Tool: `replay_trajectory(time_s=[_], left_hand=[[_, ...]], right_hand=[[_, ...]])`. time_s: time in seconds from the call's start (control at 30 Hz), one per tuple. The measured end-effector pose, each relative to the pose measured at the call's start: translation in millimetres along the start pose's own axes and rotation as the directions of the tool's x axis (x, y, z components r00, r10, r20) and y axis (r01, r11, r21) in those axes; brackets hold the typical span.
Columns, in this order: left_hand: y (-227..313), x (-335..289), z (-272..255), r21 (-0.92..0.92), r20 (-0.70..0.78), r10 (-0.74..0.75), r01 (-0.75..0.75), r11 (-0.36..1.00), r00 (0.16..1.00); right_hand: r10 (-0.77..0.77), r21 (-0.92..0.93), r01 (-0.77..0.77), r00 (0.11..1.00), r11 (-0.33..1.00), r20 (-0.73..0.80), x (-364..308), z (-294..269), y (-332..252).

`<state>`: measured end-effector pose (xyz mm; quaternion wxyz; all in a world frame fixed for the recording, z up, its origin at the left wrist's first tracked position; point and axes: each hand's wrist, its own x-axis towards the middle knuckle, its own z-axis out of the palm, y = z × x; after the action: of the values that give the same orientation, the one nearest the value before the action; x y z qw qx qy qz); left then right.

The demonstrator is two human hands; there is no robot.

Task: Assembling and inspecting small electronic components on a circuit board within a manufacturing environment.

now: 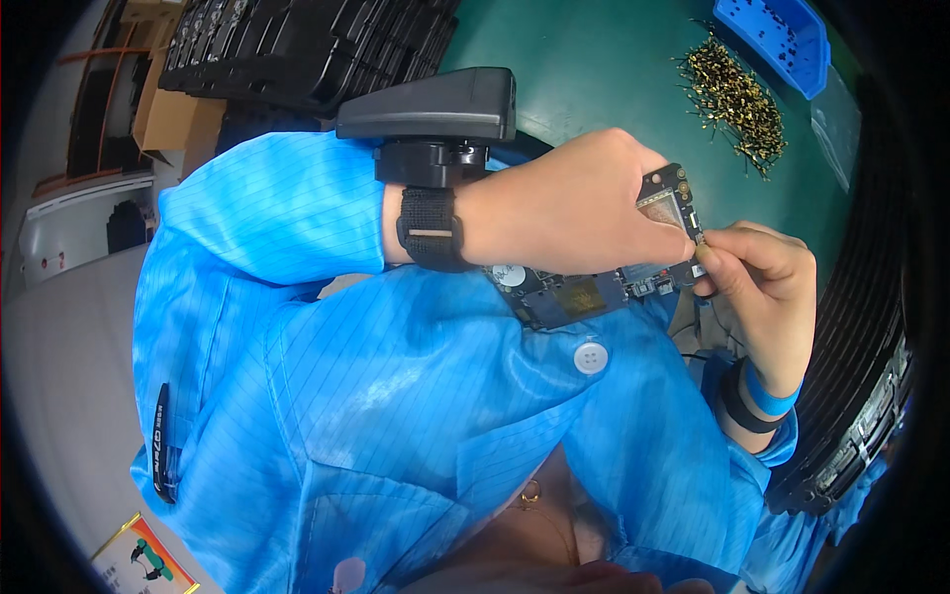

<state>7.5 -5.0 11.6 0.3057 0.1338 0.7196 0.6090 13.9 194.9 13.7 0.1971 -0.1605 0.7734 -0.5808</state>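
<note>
Circuit board: a dark board with gold and silver patches, held above the lap of a person in a blue striped smock, close to the chest.
Left hand: closed over the board's upper end, fingers wrapped around it; a black strap with a boxy black device sits on the wrist.
Right hand: fingertips pinched on a tiny part at the board's right edge, touching the left hand's fingers; a blue band and a black band circle the wrist.
Work surface: green table beyond the hands.
Loose parts: heap of small gold-coloured pieces lying on the green top, well apart from the hands.
Bin: blue plastic tray just beside the heap, top right.
Trays: black stacked trays at upper left, cardboard box beside them.
</note>
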Motion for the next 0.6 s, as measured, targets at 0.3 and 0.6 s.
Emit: replay_trajectory(time_s=[0.3,0.6], left_hand=[[-4.0,0.7,0.8,0.058,-0.012,0.034,-0.033,0.998,0.999],[4.8,-0.6,-2.8,0.106,0.001,-0.077,0.077,0.991,0.997]], right_hand=[[-0.023,-0.029,0.023,1.0,0.999,-0.008,-1.0,0.9,0.6],[-0.016,-0.015,0.016,1.0,1.0,-0.023,-0.2,0.4,-1.2]])
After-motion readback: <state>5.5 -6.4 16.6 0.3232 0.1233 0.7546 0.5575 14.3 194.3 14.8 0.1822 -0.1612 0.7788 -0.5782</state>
